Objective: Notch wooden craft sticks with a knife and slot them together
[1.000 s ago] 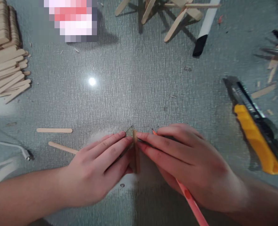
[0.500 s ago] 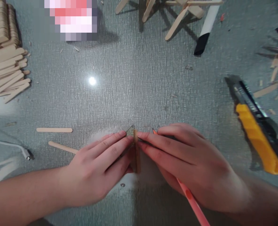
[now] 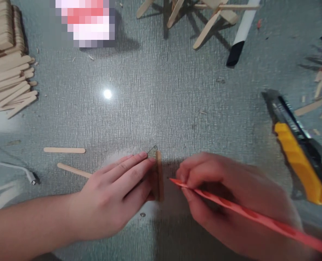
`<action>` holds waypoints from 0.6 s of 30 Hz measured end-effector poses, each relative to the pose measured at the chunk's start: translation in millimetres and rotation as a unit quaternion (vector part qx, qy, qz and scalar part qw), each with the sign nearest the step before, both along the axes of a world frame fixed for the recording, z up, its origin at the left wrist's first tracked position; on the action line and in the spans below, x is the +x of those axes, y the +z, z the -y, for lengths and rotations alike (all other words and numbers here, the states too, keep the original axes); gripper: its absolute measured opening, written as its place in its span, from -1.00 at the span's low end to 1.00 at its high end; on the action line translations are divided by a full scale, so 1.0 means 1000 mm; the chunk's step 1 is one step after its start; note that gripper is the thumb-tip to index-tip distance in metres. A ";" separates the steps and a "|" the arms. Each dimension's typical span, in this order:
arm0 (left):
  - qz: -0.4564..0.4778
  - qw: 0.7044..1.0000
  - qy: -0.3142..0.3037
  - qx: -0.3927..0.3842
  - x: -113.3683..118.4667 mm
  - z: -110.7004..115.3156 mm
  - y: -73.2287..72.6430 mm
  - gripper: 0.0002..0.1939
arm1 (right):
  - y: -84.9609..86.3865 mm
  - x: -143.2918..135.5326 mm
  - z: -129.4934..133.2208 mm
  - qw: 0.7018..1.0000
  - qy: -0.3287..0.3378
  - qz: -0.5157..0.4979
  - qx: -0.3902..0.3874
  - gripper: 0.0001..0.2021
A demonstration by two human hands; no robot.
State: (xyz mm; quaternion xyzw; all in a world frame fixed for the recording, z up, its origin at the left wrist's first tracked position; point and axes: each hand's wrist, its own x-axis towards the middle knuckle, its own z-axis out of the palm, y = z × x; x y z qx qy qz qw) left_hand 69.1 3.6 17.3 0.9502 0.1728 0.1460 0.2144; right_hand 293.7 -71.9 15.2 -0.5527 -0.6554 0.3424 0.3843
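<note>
Across the textured grey counter [image 3: 150, 108], the head view shows the left hand [image 3: 117, 188] with its fingers together, pressing beside an upright-running wooden stick [image 3: 160, 175]; the right hand's [image 3: 226, 203] grip is clamped on a red pencil [image 3: 231, 206], tip near the stick.

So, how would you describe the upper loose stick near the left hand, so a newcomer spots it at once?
On the grey table, find the left hand. Just beyond its wrist, the upper stick lies nearly level and shows whole, while the lower stick slants, partly hidden by the hand.
</note>
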 end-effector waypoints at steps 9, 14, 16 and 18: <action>0.001 1.000 -0.004 -0.016 0.000 -0.001 0.001 -0.84 | -0.005 -0.007 0.001 0.997 0.003 0.077 0.024 -0.74; 0.003 1.000 -0.003 -0.023 0.000 -0.001 0.001 -0.82 | -0.004 -0.007 0.000 0.996 -0.005 0.084 0.025 -0.74; 0.002 1.000 0.002 -0.029 0.000 -0.001 0.001 -0.81 | -0.004 -0.007 0.000 0.997 -0.006 0.080 0.020 -0.75; 0.002 1.000 0.004 -0.031 0.001 -0.001 0.002 -0.81 | -0.004 -0.007 0.000 0.997 -0.008 0.076 0.018 -0.76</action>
